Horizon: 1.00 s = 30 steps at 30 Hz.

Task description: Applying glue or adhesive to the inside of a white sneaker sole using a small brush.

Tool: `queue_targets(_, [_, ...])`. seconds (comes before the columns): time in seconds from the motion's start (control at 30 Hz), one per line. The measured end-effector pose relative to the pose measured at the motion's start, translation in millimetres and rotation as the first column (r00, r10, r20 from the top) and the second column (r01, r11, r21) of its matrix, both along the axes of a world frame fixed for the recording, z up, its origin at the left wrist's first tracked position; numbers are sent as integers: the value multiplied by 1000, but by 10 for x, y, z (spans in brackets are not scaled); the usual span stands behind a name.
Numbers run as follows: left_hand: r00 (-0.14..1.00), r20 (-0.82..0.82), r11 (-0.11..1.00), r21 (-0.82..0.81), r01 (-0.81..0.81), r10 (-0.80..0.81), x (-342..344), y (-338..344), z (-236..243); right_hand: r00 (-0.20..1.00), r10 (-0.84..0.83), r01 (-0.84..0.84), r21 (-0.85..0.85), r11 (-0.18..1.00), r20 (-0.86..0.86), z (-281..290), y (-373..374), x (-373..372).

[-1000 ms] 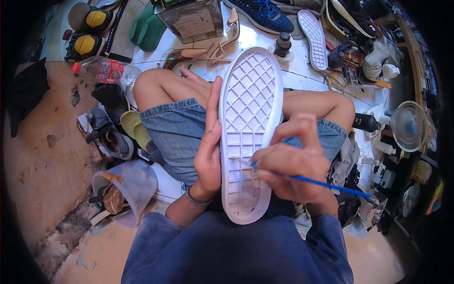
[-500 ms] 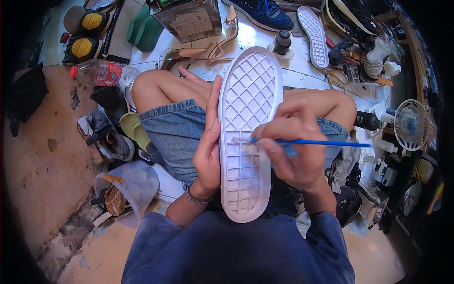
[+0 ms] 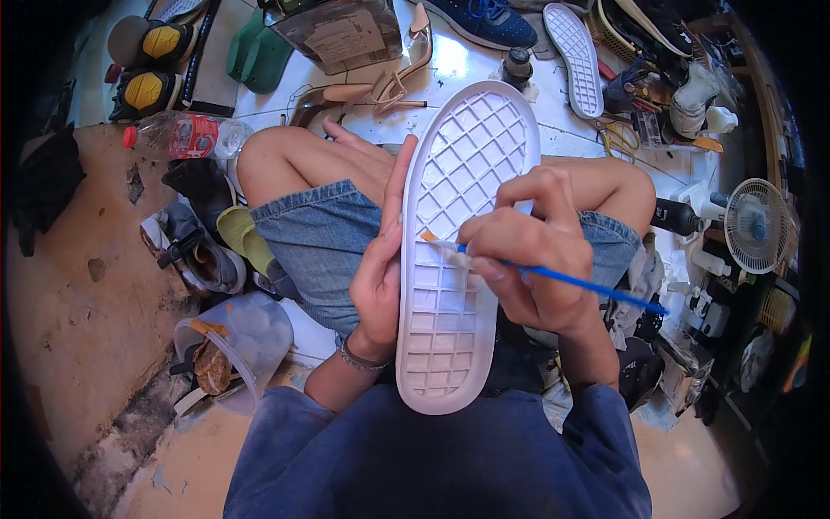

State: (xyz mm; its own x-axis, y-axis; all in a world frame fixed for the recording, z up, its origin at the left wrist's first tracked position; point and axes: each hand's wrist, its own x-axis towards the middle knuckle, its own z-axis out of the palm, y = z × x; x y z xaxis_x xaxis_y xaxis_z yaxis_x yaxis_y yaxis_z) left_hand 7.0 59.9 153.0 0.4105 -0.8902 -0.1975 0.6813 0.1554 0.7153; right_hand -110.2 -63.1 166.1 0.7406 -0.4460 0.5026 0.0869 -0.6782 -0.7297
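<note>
A white shoe sole [image 3: 441, 298] with a raised grid on its upward face stands lengthwise before me, its lower end close to my shirt. My left hand [image 3: 380, 277] grips it along the left edge, fingers stretched up the side. Between the fingers and thumb of my right hand [image 3: 532, 251] is a slim paintbrush [image 3: 596, 291] with a blue handle. Its orange-brown bristles touch the grid near the sole's left rim, about mid-length. The brush handle slants down to the right.
Beyond my knees lie a second white sole [image 3: 573, 56], a dark bottle [image 3: 517, 65], yellow-handled scissors [image 3: 618, 138], a strappy heeled sandal [image 3: 380, 91] and a blue shoe [image 3: 480, 22]. At left are a plastic bottle [image 3: 186, 136] and a tipped clear bucket [image 3: 259, 337]; a small fan [image 3: 756, 225] stands right.
The brush tip has shifted slightly left and up across the sole, and its handle now slopes down to the right. The sole has tilted a little, its top end moving right.
</note>
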Motion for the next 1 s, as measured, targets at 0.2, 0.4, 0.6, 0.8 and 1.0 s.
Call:
queue_targets(0.2, [1000, -7, 1000, -15, -1, 1, -25, 25, 13, 998, 42, -46, -80, 996, -51, 72, 13, -30])
queue_targets(0.4, [1000, 25, 999, 34, 0, -1, -43, 26, -35, 998, 66, -67, 73, 995, 12, 55, -27, -96])
queue_targets(0.6, [939, -280, 951, 287, -118, 201, 35, 222, -499, 998, 12, 3, 260, 966, -59, -178, -254, -398])
queue_targets(0.8, [958, -246, 945, 320, -66, 150, 442, 134, -869, 866, -334, 386, 72, 920, -372, -1239, -331, -618])
queue_targets(1.0, [956, -289, 981, 193, 3, 54, 593, 92, -1115, 822, -297, 304, -68, 950, -487, -1514, -271, -568])
